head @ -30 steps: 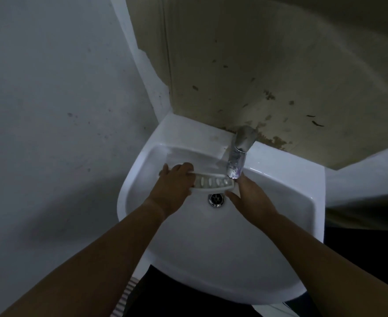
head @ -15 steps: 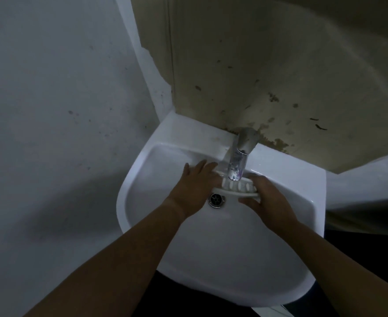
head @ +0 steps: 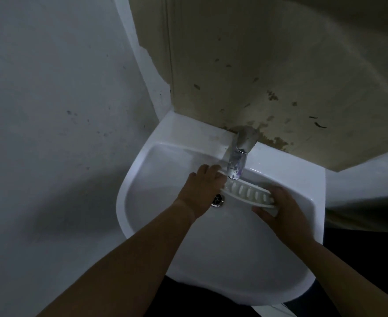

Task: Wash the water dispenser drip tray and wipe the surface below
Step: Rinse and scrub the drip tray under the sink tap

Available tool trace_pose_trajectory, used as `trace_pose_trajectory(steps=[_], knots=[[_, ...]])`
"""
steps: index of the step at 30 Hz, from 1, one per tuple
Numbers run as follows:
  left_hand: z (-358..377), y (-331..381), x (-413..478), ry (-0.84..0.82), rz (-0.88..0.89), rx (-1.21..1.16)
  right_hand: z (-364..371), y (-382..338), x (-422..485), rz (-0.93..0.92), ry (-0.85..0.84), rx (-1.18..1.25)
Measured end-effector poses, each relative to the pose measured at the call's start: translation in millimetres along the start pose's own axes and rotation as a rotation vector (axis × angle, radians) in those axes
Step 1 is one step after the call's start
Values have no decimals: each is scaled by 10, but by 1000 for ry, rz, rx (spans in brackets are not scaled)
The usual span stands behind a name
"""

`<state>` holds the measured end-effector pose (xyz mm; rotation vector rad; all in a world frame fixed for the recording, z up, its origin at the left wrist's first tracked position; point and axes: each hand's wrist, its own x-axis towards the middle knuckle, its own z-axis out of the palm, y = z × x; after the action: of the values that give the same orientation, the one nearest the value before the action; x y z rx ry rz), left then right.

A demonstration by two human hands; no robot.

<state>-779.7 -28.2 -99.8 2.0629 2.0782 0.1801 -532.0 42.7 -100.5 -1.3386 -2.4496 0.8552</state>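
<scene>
A white slotted drip tray (head: pixel 249 193) is held over the white sink (head: pixel 222 259), just under the metal tap (head: pixel 238 156). My left hand (head: pixel 202 191) grips the tray's left end, with fingers over its far edge. My right hand (head: pixel 282 209) holds the right end, thumb on the near edge. The tray's left end lies below the spout. I cannot tell whether water is running.
The drain (head: pixel 218 199) shows between my hands, partly behind my left hand. A stained beige wall panel (head: pixel 257 65) rises behind the tap. A grey wall (head: pixel 51 110) stands close on the left. Dark floor lies below the basin's front rim.
Both hands have carried the tray to the right, so the spout now sits over its left end instead of its right end.
</scene>
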Motion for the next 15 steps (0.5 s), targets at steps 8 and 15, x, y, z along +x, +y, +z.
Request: trace_pose_trajectory(steps=[8,15], knots=[[-13,145,6,-60,-40,-503,11,-31,35,-37,-79,-212],[-95,-184,-102,82,-509,-901,150,-333,348,-160,-106,-215]])
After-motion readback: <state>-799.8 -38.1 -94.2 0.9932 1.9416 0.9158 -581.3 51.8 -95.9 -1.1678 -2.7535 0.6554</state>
